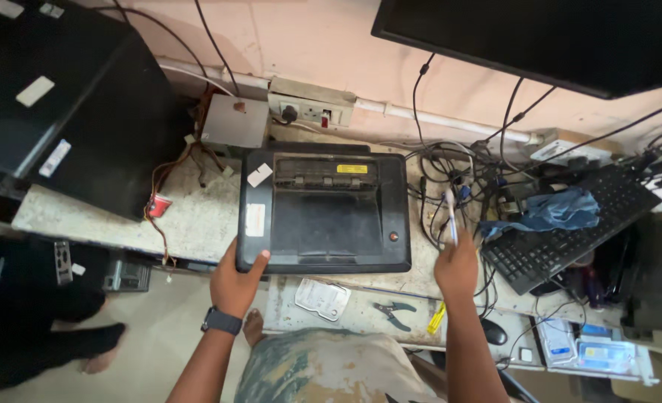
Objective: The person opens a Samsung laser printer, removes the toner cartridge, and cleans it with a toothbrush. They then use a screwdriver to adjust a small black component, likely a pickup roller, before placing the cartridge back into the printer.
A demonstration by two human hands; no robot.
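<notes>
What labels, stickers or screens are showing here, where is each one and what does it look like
Yellow label: small rectangle, printer's top rear.
White stickers: printer's left side, one tilted, one upright with red print.
White labels: rectangles on the black case, upper left.
Monitor: dark screen, upper right.
Left hand grips the printer.

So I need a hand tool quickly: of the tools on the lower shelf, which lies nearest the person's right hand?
The yellow-handled tool, just below the right hand. The dark pliers lie further left.
</notes>
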